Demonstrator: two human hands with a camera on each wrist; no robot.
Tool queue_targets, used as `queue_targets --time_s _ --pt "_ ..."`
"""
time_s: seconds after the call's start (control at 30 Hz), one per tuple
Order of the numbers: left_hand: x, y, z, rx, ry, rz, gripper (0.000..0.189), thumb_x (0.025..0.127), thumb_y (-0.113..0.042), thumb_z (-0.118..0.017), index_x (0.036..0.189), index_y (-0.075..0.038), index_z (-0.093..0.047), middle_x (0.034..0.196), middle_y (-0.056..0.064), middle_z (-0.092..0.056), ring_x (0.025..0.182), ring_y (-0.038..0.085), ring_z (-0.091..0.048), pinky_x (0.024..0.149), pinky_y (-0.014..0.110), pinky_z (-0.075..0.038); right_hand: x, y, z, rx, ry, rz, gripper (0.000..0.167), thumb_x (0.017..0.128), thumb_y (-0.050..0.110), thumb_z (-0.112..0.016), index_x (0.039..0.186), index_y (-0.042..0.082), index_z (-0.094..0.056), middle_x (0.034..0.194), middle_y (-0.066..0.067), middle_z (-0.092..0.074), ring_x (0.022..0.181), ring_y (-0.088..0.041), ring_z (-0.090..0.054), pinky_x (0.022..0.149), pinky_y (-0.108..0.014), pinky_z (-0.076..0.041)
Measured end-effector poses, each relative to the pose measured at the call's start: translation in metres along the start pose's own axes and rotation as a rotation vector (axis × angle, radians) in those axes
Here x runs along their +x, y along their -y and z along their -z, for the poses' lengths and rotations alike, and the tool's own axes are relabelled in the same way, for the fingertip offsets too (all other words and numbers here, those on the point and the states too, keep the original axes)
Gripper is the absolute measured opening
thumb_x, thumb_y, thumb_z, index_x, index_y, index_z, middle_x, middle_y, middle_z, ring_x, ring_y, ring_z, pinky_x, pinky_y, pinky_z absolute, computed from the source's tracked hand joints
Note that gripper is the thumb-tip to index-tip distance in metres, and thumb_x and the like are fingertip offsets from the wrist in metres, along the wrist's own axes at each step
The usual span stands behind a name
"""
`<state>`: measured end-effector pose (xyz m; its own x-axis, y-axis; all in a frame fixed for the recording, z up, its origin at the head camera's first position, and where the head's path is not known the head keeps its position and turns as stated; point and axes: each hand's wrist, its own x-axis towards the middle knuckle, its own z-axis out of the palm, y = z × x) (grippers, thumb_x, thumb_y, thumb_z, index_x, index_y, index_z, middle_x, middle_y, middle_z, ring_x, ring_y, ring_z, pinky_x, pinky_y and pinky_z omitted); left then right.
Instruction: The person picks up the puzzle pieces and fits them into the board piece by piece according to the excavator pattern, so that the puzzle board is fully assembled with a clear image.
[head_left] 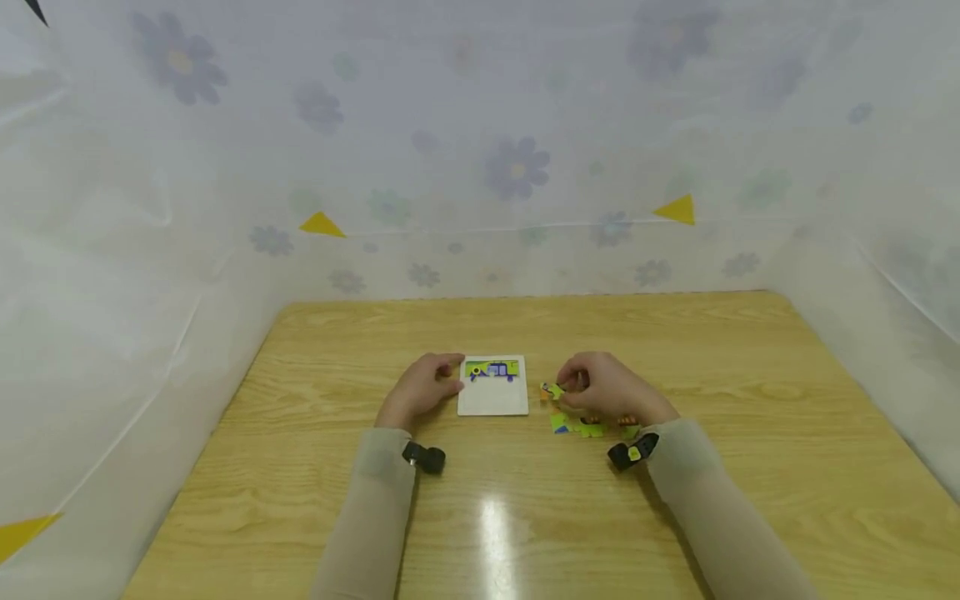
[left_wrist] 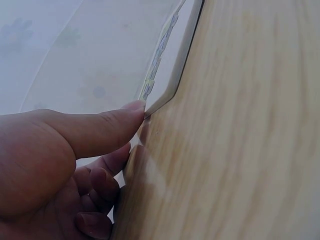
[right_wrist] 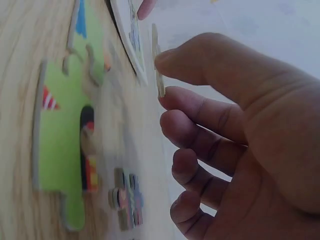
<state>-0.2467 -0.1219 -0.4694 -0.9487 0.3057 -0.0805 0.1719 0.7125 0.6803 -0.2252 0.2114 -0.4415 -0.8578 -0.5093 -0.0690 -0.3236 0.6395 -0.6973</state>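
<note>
A white square puzzle tray (head_left: 492,400) lies on the table with assembled pieces (head_left: 492,370) along its far side, showing a purple vehicle on green. At the tray's left edge my left hand (head_left: 425,385) rests its thumb and index fingertip. In the left wrist view the thumb (left_wrist: 107,127) touches the rim near a corner, the other fingers loosely bent. To the tray's right, my right hand (head_left: 606,386) pinches a green puzzle piece (head_left: 554,391) between thumb and index finger. The right wrist view shows this piece (right_wrist: 158,60) edge-on, raised off the table.
Loose green puzzle pieces (head_left: 591,428) lie below the right hand, partly hidden by it. Close up, one piece (right_wrist: 60,135) bears a red-striped triangle, and a smaller piece (right_wrist: 127,197) lies nearby. Pale floral sheeting (head_left: 517,108) encloses the wooden table (head_left: 315,500) at back and sides.
</note>
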Motion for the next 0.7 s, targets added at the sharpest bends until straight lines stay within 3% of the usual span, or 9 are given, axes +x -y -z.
queue_targets --time_s 0.5,0.7 --pt "0.0 0.0 0.001 0.004 -0.002 0.033 0.049 0.093 -0.02 -0.071 0.14 -0.019 -0.058 0.11 0.004 -0.058 0.1 0.022 -0.051 0.091 0.041 -0.043 0.034 0.039 -0.026 -0.013 -0.009 0.08 0.019 0.087 0.019 -0.075 0.105 0.014 -0.07 0.092 0.003 -0.061 0.077 -0.017 -0.054 0.069 -0.035 -0.048" --pt "0.0 -0.002 0.001 0.008 0.009 0.015 0.049 0.093 -0.021 -0.071 0.141 -0.019 -0.058 0.109 0.004 -0.058 0.099 0.021 -0.051 0.09 0.042 -0.043 0.051 0.046 -0.04 -0.07 -0.046 0.089 0.017 0.086 0.02 -0.076 0.101 0.014 -0.072 0.091 0.002 -0.061 0.078 -0.015 -0.054 0.071 -0.034 -0.047"
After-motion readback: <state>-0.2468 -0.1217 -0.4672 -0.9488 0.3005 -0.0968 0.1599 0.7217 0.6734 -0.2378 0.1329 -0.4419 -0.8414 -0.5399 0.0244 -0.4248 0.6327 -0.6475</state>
